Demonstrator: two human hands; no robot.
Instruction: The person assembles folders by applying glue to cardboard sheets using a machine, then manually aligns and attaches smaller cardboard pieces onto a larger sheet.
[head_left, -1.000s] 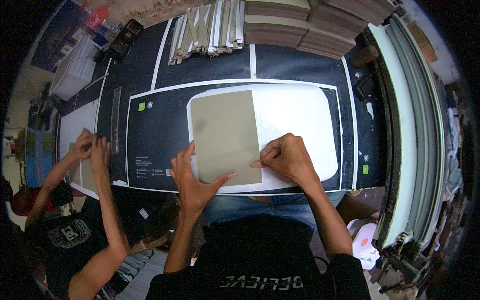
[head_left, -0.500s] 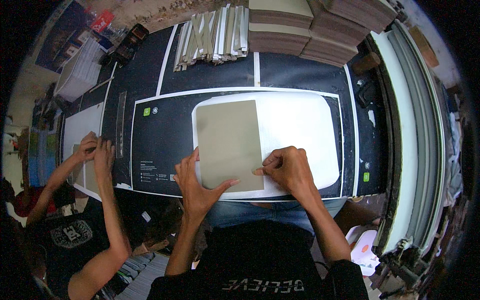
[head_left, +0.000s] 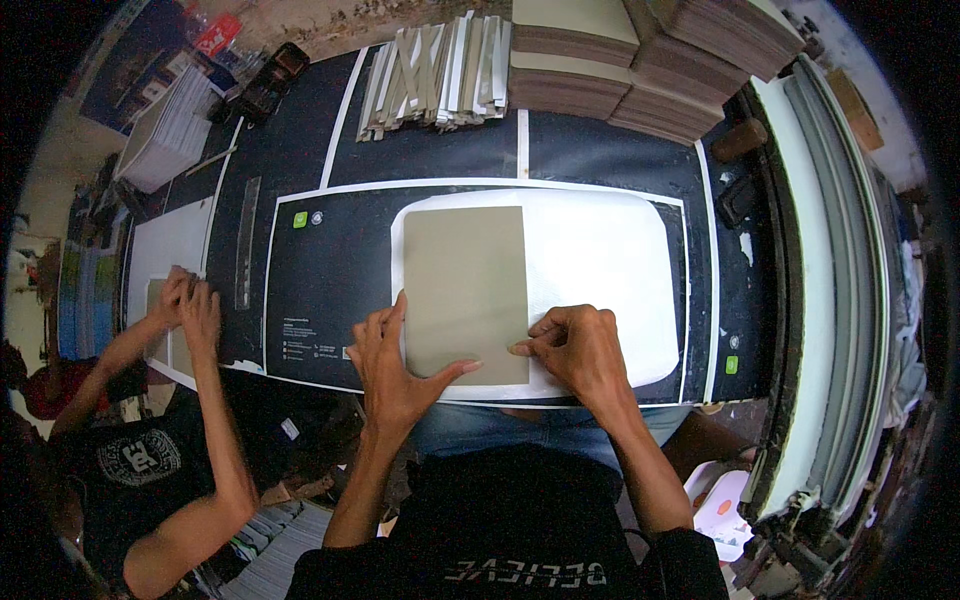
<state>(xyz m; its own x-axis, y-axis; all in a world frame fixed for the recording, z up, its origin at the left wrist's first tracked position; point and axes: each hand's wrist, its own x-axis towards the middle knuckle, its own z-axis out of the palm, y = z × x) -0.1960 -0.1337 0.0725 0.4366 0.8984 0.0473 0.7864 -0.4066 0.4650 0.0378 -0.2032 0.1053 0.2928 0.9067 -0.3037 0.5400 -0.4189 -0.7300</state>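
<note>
A flat grey-brown cardboard sheet (head_left: 465,280) lies on a white rounded panel (head_left: 600,250) with its long sides running away from me. At its lower left corner is my left hand (head_left: 390,360), fingers along the left edge and thumb stretched over the near part of the sheet. The left fingers are spread, not closed round it. By the lower right edge, my right hand (head_left: 580,350) is closed in a pinch, thumb and fingertips together. What the right fingertips hold, if anything, is too small to make out.
Cut strips (head_left: 435,80) and tall stacks of cardboard (head_left: 620,75) sit at the back of the dark table. A co-worker's hands (head_left: 190,300) work at the left over another sheet. Long rollers (head_left: 835,270) border the right side. A metal ruler (head_left: 248,240) lies left of centre.
The view has shifted slightly. My hands and the cardboard sheet keep nearly the same places, with the right fingertips still at the sheet's right edge.
</note>
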